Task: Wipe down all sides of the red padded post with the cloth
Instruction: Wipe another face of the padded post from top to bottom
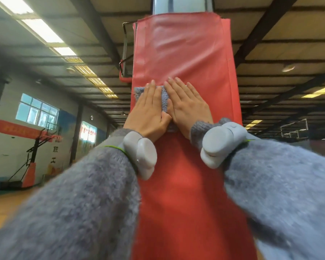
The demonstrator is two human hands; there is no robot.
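The red padded post (pixel 186 53) stands mid-frame, fixed, its vinyl skin probably smooth and yielding. The soft grey cloth (pixel 139 94) lies flat on it under the left hand (pixel 150 111) and right hand (pixel 188 107), side by side, fingers straight; flat palm pressure should suit better than gripping

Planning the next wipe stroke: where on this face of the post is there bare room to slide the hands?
Bare post above the fingertips up to its top edge, and below the wrists between the sleeves. Crowded mid-face: left hand and right hand press the cloth side by side.
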